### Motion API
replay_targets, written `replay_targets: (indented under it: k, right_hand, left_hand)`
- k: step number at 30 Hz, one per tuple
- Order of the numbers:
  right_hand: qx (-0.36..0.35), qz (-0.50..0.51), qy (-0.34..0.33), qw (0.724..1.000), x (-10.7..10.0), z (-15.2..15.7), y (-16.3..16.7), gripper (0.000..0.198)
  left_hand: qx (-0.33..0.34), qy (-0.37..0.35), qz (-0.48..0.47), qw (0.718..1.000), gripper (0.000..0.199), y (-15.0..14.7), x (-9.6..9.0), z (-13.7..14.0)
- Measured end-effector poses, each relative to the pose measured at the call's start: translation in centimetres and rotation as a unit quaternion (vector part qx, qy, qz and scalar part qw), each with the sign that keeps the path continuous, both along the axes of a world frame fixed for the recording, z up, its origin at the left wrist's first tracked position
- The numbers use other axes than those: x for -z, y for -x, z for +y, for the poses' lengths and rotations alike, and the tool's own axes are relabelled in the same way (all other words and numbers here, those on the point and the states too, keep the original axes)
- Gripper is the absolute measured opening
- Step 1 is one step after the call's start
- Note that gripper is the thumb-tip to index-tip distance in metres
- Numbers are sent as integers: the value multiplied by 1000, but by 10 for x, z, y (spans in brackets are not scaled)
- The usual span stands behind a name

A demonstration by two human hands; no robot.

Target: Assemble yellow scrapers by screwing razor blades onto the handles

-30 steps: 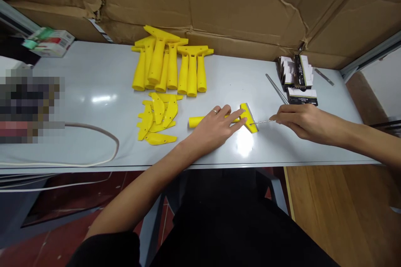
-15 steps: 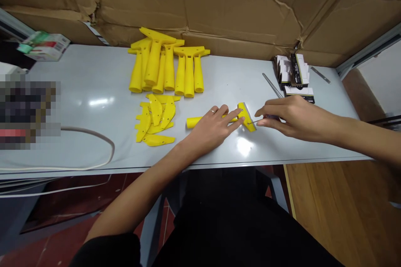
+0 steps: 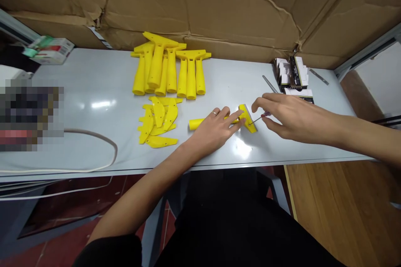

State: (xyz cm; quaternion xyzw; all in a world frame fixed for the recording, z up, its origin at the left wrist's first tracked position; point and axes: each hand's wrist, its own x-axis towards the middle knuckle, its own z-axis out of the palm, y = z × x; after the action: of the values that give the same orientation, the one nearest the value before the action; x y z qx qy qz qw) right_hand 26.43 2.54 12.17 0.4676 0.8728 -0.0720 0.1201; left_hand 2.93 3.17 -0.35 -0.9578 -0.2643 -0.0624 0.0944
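A yellow scraper (image 3: 251, 127) lies on the white table, its handle pointing left and a thin metal blade edge along the right of its head. My left hand (image 3: 213, 131) presses it down, the palm over the handle and two fingertips on the head. In my right hand (image 3: 290, 116) is a screwdriver (image 3: 257, 120), held by its small purplish handle with thumb and fingers. Its tip meets a screw near the lower end of the head. Left of my left hand is a loose pile of flat yellow plates (image 3: 161, 141) with holes.
Several yellow scraper handles (image 3: 190, 76) are heaped at the back. Small black-and-white boxes (image 3: 297, 71) stand back right, with a metal strip (image 3: 318, 76) beside them and a grey rod-like tool (image 3: 269, 83) in front. A white cable (image 3: 114, 150) loops at left; cardboard (image 3: 200, 12) lines the back.
The fingers of my right hand have opened a little wider around the screwdriver handle and shifted slightly. My left hand and the scraper stay in place; the view has tilted a little.
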Motion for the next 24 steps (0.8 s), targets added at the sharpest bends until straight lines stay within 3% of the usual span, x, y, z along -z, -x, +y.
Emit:
replay_targets:
  k: [5, 12, 16, 19, 24]
  right_hand:
    - [41, -39, 18, 998, -1, 3, -1, 42]
    - [30, -18, -10, 999, 2, 5, -5, 42]
    - [0, 37, -7, 999, 3, 6, -12, 35]
    - [27, 24, -11, 999, 5, 6, -14, 37]
    - [14, 62, 15, 998, 4, 5, -10, 31]
  left_hand:
    - [-5, 4, -1, 1000, 48, 0, -3, -1]
    - [1, -3, -20, 1000, 47, 0, -1, 0]
    - [2, 8, -25, 1000, 46, 0, 0, 0]
    - [2, 4, -17, 1000, 47, 0, -1, 0]
    - [0, -6, -10, 1000, 47, 0, 0, -1]
